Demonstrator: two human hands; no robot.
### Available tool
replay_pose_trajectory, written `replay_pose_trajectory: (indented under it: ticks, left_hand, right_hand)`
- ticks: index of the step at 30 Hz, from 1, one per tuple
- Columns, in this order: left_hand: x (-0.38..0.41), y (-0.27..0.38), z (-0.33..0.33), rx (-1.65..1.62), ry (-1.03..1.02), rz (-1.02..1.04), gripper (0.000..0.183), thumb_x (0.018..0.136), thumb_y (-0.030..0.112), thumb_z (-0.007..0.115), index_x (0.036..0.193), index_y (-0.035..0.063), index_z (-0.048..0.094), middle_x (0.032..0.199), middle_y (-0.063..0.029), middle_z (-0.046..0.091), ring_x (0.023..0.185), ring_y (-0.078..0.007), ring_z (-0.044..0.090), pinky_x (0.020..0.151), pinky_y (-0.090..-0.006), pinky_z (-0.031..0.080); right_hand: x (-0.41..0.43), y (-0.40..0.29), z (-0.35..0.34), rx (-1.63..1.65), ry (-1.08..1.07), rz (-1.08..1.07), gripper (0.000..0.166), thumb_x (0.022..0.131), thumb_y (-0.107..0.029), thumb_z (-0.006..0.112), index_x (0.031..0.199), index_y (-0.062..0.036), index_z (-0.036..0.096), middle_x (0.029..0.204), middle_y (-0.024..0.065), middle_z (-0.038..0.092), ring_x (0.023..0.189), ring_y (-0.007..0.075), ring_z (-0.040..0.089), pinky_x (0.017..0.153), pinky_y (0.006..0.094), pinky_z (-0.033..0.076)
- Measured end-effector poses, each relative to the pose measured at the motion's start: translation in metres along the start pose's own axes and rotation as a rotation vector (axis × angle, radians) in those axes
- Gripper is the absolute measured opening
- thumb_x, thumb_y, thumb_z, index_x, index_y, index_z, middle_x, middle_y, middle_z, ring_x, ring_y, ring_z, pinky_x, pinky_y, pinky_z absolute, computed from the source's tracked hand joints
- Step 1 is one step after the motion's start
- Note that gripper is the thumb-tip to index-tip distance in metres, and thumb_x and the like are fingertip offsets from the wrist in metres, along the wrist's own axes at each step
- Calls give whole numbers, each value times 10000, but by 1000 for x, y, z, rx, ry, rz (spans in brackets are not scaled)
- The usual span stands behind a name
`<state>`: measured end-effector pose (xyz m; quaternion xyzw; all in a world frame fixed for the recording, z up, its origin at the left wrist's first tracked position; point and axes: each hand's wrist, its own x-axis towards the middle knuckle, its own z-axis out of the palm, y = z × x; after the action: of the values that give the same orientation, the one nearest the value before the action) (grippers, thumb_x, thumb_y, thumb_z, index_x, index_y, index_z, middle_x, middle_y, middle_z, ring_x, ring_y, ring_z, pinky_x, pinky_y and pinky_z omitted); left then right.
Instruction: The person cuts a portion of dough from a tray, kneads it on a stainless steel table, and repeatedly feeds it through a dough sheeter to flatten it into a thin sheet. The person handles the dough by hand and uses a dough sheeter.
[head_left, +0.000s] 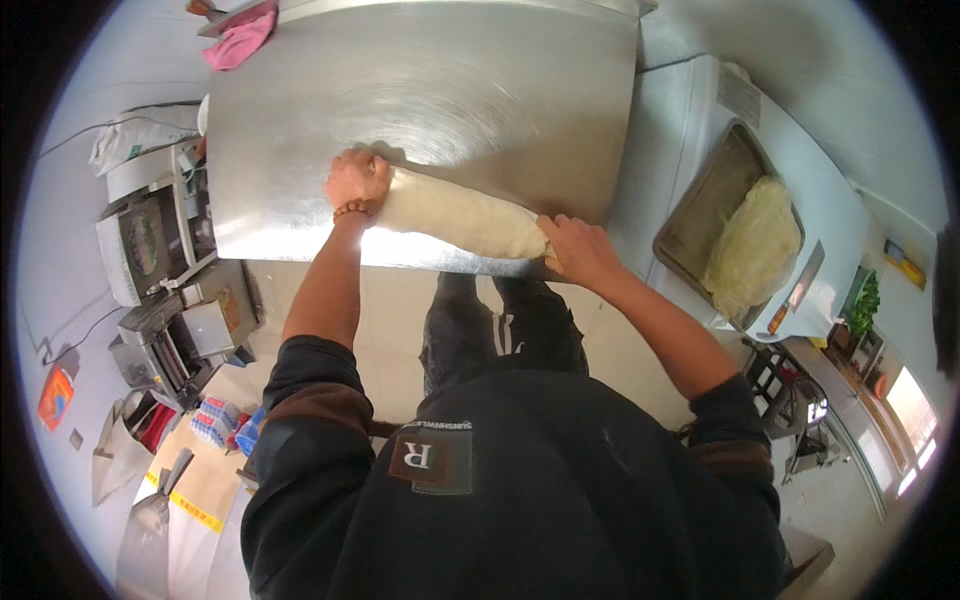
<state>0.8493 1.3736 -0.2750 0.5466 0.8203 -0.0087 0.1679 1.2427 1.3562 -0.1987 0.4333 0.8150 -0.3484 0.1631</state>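
Note:
A thick, pale log of dough (465, 216) lies across the near part of a stainless steel worktable (420, 82), its right end closer to the front edge than its left. My left hand (358, 180), with a beaded bracelet at the wrist, is curled over the left end of the dough. At the tapered right end, my right hand (583, 251) pinches the dough between thumb and fingers. The undersides of both ends are hidden by my hands.
To the right, a metal baking tray (694, 202) holds a pale mass under plastic (757, 244) on a white appliance top. Beside it lies a knife (796, 289). A pink cloth (240, 41) hangs at the table's far left corner. Boxes and machines (161, 345) stand at left.

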Motion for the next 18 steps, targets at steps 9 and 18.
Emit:
replay_pose_trajectory:
  ticks: [9,18]
  left_hand:
    - [-81,116,10,-90,209,537,336,941,325,630,1178,93,682,1317,-151,617,1225,-373,581,1016,-569,421]
    - [-69,134,27,-36,224,535,226,868,263,615,986,107,729,1036,-95,660,1053,-311,603,984,-490,415]
  right_hand:
    - [-4,-19,44,319,131,275,821,760,-288,828,1480,-134,464,1301,185,586,1219,399,569,984,503,507]
    - [36,-9,68,401,213,318,487,800,-232,777,1236,-100,604,1111,174,693,1059,430,656,880,542,523]
